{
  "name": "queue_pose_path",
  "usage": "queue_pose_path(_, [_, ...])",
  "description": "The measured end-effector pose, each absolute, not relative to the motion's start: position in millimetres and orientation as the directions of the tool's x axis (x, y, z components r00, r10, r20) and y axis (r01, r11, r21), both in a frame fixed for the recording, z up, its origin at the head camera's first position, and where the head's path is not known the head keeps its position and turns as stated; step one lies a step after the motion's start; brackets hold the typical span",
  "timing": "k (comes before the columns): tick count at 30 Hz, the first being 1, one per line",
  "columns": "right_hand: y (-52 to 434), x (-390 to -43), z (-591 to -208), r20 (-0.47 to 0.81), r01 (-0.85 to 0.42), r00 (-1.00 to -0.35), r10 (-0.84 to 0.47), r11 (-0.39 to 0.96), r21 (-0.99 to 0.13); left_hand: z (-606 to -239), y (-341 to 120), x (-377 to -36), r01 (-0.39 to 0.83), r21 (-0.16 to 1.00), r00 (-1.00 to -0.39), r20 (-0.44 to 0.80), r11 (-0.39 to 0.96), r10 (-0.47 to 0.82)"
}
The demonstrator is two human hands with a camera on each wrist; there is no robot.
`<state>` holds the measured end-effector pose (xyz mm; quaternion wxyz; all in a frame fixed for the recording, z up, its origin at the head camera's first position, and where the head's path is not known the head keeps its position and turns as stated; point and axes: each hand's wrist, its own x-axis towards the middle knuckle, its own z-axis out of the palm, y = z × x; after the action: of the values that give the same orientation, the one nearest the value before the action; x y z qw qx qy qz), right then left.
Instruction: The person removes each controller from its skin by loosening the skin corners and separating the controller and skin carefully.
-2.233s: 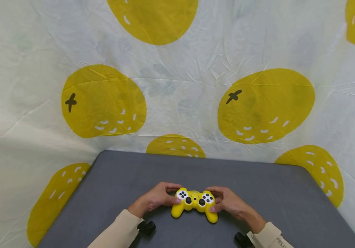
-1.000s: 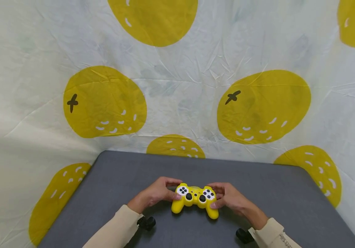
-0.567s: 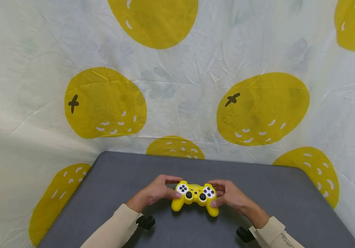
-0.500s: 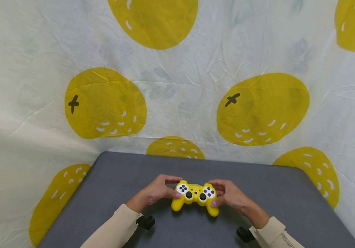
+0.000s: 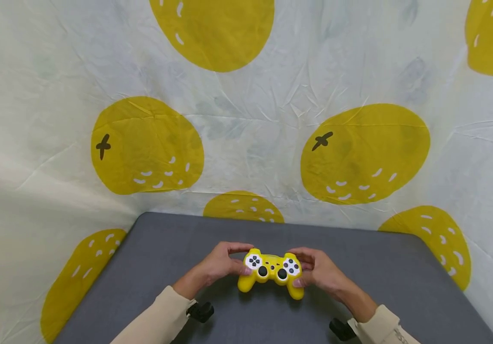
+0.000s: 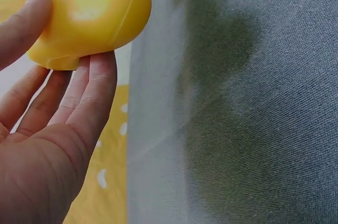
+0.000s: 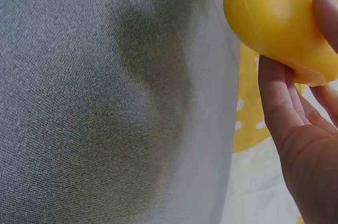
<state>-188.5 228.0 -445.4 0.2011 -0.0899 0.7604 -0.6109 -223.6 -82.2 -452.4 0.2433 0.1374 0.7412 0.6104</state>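
Note:
A yellow game controller [image 5: 272,273] with white button faces and two black thumbsticks is held up between both hands, its top face toward the head camera. My left hand [image 5: 221,263] grips its left end, thumb on the face near the direction buttons and fingers behind. On the other end, my right hand [image 5: 320,273] pinches it the same way, thumb at the top of the right handle. In the left wrist view the rounded handle [image 6: 100,15] shows above the fingers, with a gap to the table. The right wrist view shows the other handle [image 7: 274,18] likewise raised.
A dark grey table [image 5: 177,239] lies beneath, with shadows of the hands on it. Behind and at the sides hangs a pale cloth [image 5: 250,153] printed with large yellow fruit. Black wrist cameras [image 5: 201,311] sit under both beige cuffs.
Both hands have moved the controller slightly up and away from the body over the earlier frames, then hold it nearly still. The grip looks unchanged. The head view has shifted a little.

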Motion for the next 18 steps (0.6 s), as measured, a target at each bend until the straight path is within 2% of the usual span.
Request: queue_pose_path(18, [220.6,-173.8,-437.3,-0.026,-0.068,-0.937,-0.349,0.252,-0.965,-444.1,-87.4,-217.0,-0.085,0.984,-0.844,-0.156,0.160,0.513])
